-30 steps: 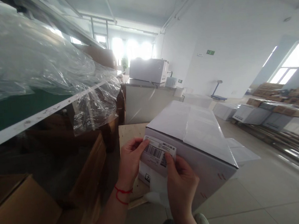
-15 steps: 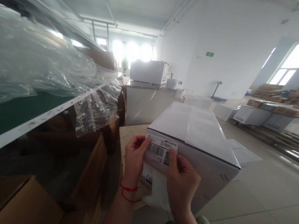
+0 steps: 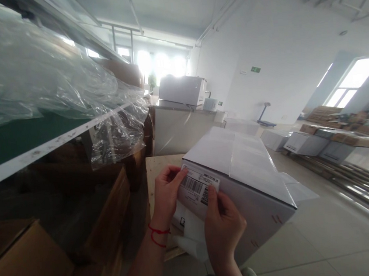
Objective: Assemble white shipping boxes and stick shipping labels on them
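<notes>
A white cardboard box (image 3: 240,167) stands on a wooden pallet (image 3: 156,167) in front of me. Against the box's near side lies a white barcode label (image 3: 198,188). My left hand (image 3: 166,195), with a red string round the wrist, pinches the label's left edge near the box's top corner. My right hand (image 3: 222,228) pinches the label's lower right part, with the thumb pressed on it. White backing paper (image 3: 189,232) hangs below the label between my hands.
A green-topped bench (image 3: 23,141) with crumpled clear plastic film (image 3: 43,78) runs along the left, brown cartons (image 3: 22,260) under it. More white boxes (image 3: 182,90) are stacked behind. White and brown cartons (image 3: 307,142) and metal rails (image 3: 356,177) lie on the tiled floor at right.
Both hands and the label have shifted slightly up and right along the box's side, to just under its top edge. The grip on the label is unchanged.
</notes>
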Demonstrator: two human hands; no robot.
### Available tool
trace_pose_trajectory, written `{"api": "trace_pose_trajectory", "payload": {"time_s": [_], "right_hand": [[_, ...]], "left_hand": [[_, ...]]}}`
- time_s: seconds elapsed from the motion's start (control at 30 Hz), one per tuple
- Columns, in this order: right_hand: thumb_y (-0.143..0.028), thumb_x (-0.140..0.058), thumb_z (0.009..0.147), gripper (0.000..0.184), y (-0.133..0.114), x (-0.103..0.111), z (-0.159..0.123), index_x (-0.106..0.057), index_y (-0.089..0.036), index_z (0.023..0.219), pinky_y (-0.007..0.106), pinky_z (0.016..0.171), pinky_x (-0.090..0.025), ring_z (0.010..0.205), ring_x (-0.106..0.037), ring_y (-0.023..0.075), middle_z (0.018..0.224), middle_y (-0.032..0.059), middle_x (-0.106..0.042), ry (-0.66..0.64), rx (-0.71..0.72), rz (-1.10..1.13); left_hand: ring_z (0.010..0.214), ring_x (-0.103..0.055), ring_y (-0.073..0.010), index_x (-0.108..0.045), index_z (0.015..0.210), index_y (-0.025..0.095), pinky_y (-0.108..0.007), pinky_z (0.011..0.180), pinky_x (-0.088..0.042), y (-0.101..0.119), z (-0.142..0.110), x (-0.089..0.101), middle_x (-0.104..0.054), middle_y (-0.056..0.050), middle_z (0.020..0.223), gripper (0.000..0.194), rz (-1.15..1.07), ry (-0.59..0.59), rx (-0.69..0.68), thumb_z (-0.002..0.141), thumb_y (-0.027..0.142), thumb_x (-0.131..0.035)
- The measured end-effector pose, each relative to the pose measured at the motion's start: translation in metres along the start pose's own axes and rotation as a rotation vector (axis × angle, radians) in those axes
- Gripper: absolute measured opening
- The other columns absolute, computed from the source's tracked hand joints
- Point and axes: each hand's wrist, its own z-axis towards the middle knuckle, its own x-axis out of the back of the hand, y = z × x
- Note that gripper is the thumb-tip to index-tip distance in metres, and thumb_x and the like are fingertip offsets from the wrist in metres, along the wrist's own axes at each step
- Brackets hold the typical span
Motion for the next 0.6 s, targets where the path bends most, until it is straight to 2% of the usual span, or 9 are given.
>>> {"api": "trace_pose_trajectory", "payload": {"time_s": [0.4,0.6], "right_hand": [[-0.068,-0.056,0.085,0.058,-0.0002,0.0009,0.0008,-0.078,-0.015,0.074,0.023,0.052,-0.044,0.052,-0.065,0.016,0.063,0.0075,-0.075,-0.015,-0.021,-0.002],[-0.066,-0.056,0.086,0.056,-0.0019,0.0017,0.0008,-0.078,-0.016,0.073,0.023,0.051,-0.044,0.051,-0.065,0.0155,0.062,0.0069,-0.075,-0.021,-0.016,0.007]], "left_hand": [[0.065,-0.055,-0.0091,-0.067,0.071,0.016,-0.019,0.06,-0.043,-0.0006,-0.0002,-0.0001,-0.065,0.004,0.066,0.023,-0.068,-0.008,0.028,0.069,0.034,-0.081],[0.062,-0.054,-0.0092,-0.065,0.069,0.015,-0.019,0.058,-0.042,0.0038,-0.0007,-0.0033,-0.064,0.003,0.064,0.026,-0.031,0.024,0.041,0.068,0.036,-0.081]]}}
